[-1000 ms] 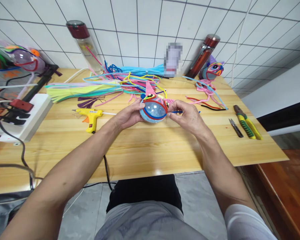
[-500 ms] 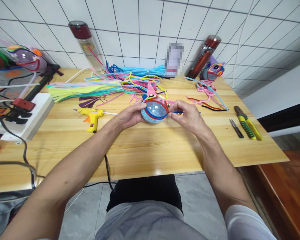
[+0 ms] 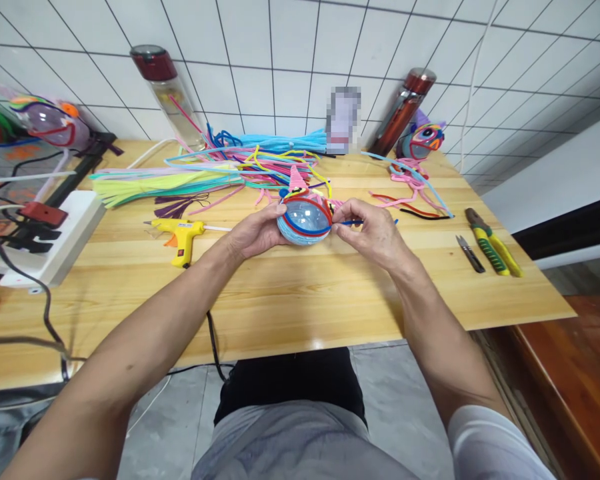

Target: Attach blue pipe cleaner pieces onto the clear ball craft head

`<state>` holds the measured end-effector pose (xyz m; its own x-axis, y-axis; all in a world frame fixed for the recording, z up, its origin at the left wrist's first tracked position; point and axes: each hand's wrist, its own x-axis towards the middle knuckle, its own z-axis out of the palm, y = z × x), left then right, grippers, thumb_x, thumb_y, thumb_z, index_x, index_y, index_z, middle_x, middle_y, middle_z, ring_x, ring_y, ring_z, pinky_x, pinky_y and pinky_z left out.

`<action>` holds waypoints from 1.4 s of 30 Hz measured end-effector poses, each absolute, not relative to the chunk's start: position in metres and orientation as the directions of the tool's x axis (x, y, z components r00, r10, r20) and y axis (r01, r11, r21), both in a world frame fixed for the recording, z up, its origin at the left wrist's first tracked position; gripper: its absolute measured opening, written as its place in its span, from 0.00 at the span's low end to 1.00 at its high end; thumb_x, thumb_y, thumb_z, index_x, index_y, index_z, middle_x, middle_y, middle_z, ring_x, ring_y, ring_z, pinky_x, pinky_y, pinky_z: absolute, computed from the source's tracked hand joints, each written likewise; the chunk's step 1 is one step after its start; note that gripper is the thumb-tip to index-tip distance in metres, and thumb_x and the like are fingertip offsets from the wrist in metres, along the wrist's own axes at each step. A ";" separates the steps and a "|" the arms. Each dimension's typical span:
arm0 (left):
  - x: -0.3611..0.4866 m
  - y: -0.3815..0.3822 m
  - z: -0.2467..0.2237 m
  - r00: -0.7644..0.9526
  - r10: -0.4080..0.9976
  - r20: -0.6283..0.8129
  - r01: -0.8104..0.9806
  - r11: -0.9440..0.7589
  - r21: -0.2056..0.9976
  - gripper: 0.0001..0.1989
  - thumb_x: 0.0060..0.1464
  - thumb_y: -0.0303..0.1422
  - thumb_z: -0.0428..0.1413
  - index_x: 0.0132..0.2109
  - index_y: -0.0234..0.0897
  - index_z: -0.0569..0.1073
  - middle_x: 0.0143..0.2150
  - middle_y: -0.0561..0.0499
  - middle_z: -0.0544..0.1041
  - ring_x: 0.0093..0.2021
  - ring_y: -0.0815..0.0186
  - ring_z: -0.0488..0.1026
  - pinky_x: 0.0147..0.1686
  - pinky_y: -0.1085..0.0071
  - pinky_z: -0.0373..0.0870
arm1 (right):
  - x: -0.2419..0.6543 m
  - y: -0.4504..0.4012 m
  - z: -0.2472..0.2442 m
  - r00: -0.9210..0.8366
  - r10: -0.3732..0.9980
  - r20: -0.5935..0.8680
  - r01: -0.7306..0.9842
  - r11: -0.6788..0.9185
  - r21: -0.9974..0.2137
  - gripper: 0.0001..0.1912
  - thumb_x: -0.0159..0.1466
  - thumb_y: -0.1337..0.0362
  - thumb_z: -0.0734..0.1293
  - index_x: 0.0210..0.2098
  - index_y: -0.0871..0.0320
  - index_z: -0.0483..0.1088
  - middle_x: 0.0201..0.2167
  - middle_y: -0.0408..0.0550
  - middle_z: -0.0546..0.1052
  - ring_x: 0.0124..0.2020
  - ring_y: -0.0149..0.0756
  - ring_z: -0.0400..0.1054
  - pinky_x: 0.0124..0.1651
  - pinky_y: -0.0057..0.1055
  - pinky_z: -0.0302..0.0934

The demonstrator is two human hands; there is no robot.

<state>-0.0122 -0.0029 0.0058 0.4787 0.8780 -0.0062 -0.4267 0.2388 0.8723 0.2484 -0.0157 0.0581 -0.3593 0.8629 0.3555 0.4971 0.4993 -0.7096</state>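
Observation:
A clear round ball (image 3: 306,217) has light blue strands wound round its lower part, red and dark blue pipe cleaners about its face and a pink cone on top. My left hand (image 3: 257,231) holds it from the left, thumb on the rim. At its right edge my right hand (image 3: 369,230) pinches the blue pipe cleaner (image 3: 353,222), whose free end sticks out to the right behind the fingers. Left of the ball, a yellow glue gun (image 3: 183,237) lies on the wooden table (image 3: 300,307).
Bundles of colourful pipe cleaners (image 3: 220,175) lie behind the ball. Pliers (image 3: 493,247) and small snips (image 3: 470,255) are at the right. Two bottles stand by the wall, a power strip (image 3: 63,243) at the left. Decorated balls (image 3: 50,123) sit at the far left and back right.
The whole view has shifted slightly, so hands and table things appear a little further left. Both hands keep their hold on the ball and the blue pipe cleaner.

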 end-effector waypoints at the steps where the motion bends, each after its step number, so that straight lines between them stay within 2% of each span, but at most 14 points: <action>1: -0.012 -0.003 0.006 0.474 0.881 -0.003 -0.431 0.235 0.872 0.29 0.59 0.44 0.65 0.65 0.40 0.77 0.64 0.38 0.81 0.69 0.41 0.75 0.66 0.40 0.74 | 0.248 -0.016 0.058 -0.366 0.857 0.363 0.499 0.510 -0.701 0.01 0.60 0.65 0.71 0.33 0.53 0.76 0.34 0.45 0.83 0.35 0.39 0.75 0.45 0.36 0.70; 6: -0.011 -0.004 0.009 0.472 0.881 -0.001 -0.443 0.238 0.864 0.29 0.60 0.44 0.65 0.66 0.41 0.76 0.66 0.39 0.80 0.71 0.41 0.72 0.67 0.39 0.73 | 0.249 -0.014 0.057 -0.398 0.826 0.399 0.506 0.560 -0.656 0.02 0.61 0.67 0.70 0.34 0.53 0.75 0.34 0.45 0.83 0.36 0.39 0.75 0.45 0.36 0.69; 12: -0.012 -0.004 0.008 0.484 0.875 -0.017 -0.439 0.259 0.860 0.29 0.61 0.43 0.64 0.66 0.38 0.76 0.69 0.38 0.77 0.73 0.41 0.70 0.68 0.38 0.71 | 0.250 -0.012 0.054 -0.420 0.789 0.447 0.503 0.613 -0.609 0.02 0.61 0.67 0.69 0.34 0.54 0.75 0.33 0.45 0.82 0.34 0.38 0.73 0.43 0.34 0.67; 18: -0.012 -0.003 0.008 0.490 0.872 -0.016 -0.425 0.255 0.869 0.28 0.61 0.44 0.64 0.65 0.38 0.77 0.66 0.37 0.79 0.72 0.41 0.71 0.67 0.39 0.72 | 0.250 -0.011 0.052 -0.437 0.763 0.477 0.500 0.647 -0.576 0.03 0.61 0.68 0.68 0.34 0.54 0.75 0.33 0.45 0.82 0.33 0.37 0.72 0.41 0.34 0.66; 30: -0.012 -0.002 0.008 0.481 0.876 -0.029 -0.406 0.252 0.878 0.28 0.60 0.46 0.63 0.63 0.39 0.78 0.67 0.38 0.79 0.71 0.40 0.71 0.64 0.36 0.74 | 0.251 -0.010 0.052 -0.474 0.751 0.460 0.508 0.660 -0.554 0.05 0.63 0.69 0.67 0.35 0.55 0.76 0.35 0.47 0.81 0.35 0.38 0.73 0.43 0.35 0.66; 42: -0.011 -0.004 0.011 0.492 0.871 -0.017 -0.427 0.258 0.867 0.27 0.61 0.45 0.64 0.64 0.40 0.77 0.69 0.39 0.77 0.72 0.40 0.70 0.64 0.37 0.75 | 0.251 -0.012 0.054 -0.480 0.743 0.467 0.514 0.669 -0.536 0.06 0.63 0.69 0.67 0.35 0.55 0.76 0.35 0.47 0.81 0.34 0.38 0.72 0.42 0.35 0.66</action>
<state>-0.0107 -0.0037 0.0113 0.4918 0.8706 -0.0169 -0.4272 0.2581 0.8665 0.2511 -0.0117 0.0535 -0.4800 0.7427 0.4670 0.5142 0.6694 -0.5362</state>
